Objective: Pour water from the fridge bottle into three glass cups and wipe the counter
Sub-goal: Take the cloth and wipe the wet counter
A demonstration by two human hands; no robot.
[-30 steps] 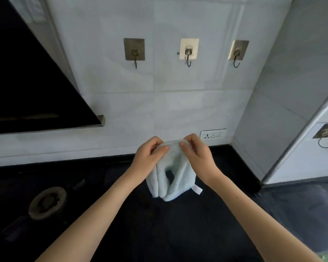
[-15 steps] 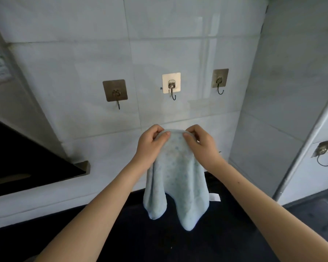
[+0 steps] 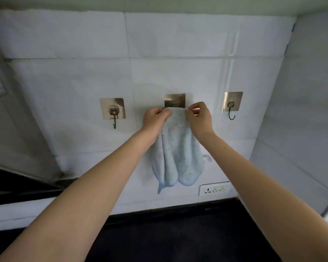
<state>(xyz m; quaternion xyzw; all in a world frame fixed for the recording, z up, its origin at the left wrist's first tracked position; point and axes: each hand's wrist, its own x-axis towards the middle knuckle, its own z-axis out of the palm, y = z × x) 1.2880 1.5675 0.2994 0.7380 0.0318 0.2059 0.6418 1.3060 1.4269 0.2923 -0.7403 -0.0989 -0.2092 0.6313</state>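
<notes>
A pale blue cloth hangs against the white tiled wall, its top edge held up at the middle wall hook. My left hand pinches the cloth's top left corner. My right hand pinches the top right part, thumb and forefinger together. The hook's metal prong is hidden behind the cloth and my fingers, so I cannot tell whether the cloth is caught on it. The black counter lies below. No bottle or glass cups are in view.
Two more adhesive hooks are on the wall, a left hook and a right hook, both bare. A white power socket sits low on the wall. A dark hood edge juts in at the left. A side wall closes the right.
Both hands have lifted the cloth from above the counter up to the middle hook. My view has tilted upward, so the hooks sit lower in the frame.
</notes>
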